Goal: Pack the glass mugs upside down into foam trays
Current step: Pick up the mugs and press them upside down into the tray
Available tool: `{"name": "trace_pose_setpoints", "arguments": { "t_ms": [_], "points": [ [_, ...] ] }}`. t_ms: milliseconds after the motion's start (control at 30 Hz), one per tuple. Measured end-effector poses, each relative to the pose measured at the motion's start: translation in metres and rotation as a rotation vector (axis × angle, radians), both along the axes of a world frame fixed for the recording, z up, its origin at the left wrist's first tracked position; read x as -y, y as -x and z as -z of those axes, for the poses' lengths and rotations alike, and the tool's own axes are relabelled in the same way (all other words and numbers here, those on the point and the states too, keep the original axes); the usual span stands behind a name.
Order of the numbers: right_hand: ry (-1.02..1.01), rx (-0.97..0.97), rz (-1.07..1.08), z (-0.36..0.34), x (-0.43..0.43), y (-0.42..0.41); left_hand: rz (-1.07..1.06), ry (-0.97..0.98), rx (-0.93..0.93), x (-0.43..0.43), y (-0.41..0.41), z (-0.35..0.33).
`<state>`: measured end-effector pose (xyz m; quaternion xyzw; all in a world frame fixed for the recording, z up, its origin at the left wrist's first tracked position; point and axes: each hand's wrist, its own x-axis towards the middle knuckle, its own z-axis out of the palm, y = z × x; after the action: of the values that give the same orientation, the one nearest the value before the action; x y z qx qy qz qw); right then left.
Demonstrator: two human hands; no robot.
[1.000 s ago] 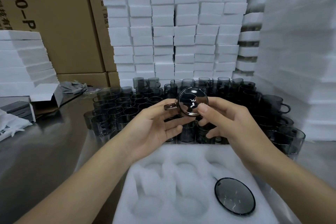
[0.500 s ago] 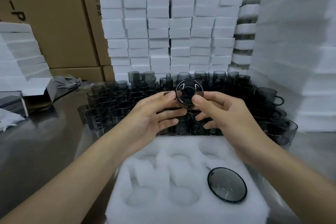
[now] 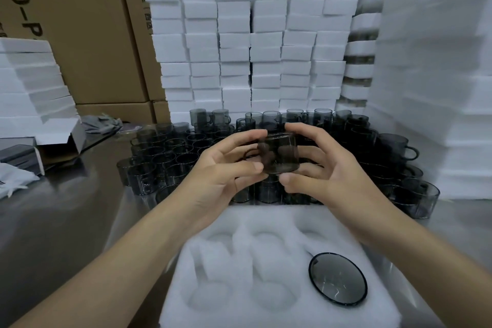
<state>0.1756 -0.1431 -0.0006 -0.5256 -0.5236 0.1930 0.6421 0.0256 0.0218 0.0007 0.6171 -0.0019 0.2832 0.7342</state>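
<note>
Both hands hold one smoky mug (image 3: 279, 154) in the air, over the far edge of the tray (image 3: 239, 263). The left hand (image 3: 226, 168) curls round its left side, where the handle sits. The right hand (image 3: 330, 176) cups the right side, thumb under the lower rim.

The grip looks like fingertips on smooth glass, so a slip is the main risk. A dropped mug would likely strike the loose mugs (image 3: 170, 146) crowded on the surface (image 3: 53, 221) just beyond the tray. Lowered with the handle out of line with the pocket's notch, it could jam or sit tilted.

Whether the mug is mouth-down yet I cannot tell; the dark glass hides it. The fingers behind it show only dimly. The pockets are blurred, white on white, and the tray's near edge is cut off. One packed mug (image 3: 338, 278) fills the near right pocket.
</note>
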Motion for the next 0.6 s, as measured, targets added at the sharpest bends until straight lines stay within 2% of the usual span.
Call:
{"name": "trace_pose_setpoints", "arguments": {
  "t_ms": [167, 333, 500, 600],
  "points": [
    [-0.081, -0.043, -0.002, 0.0025, -0.0019, 0.0013, -0.032, 0.009, 0.054, -0.0008, 0.0, 0.0],
    [-0.095, -0.103, 0.016, 0.0034, -0.0035, -0.0001, -0.054, 0.013, 0.021, 0.0013, -0.0004, -0.0001],
    [-0.102, 0.054, -0.004, 0.0037, -0.0035, -0.0028, -0.017, -0.049, 0.002, 0.0027, 0.0022, -0.0013],
    [-0.12, 0.085, 0.003, 0.0036, -0.0028, -0.0047, 0.043, -0.069, -0.002, 0.0049, 0.0034, -0.0016]
  ]
}}
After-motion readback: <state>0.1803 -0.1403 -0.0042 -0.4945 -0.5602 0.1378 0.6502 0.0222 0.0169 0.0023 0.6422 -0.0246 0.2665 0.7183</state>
